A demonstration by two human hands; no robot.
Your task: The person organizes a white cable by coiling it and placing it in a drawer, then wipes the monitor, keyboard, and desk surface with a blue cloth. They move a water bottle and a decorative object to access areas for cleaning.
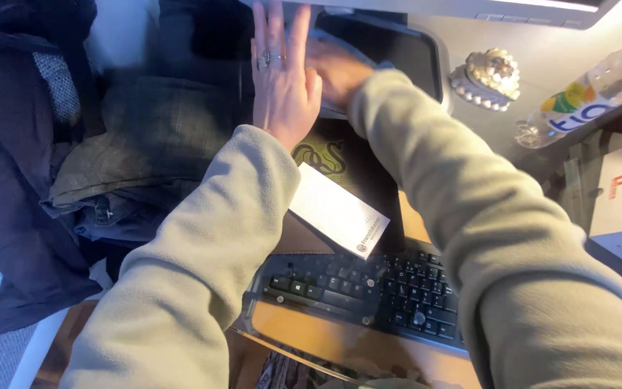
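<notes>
Left hand [282, 79] lies flat, fingers spread, holding nothing. Beside it, the blurred right hand [336, 70] presses a pale cloth [340, 50]; its grip is unclear. Below them: white rectangular box [337, 210], black keyboard [368, 292].

We see our left hand [282, 79], ringed and flat with fingers spread, at top centre, and our right hand [336, 70] just beside it pressing a cloth [340, 45]. Lower centre lie a white card [336, 212] and a black keyboard [368, 292].
</notes>
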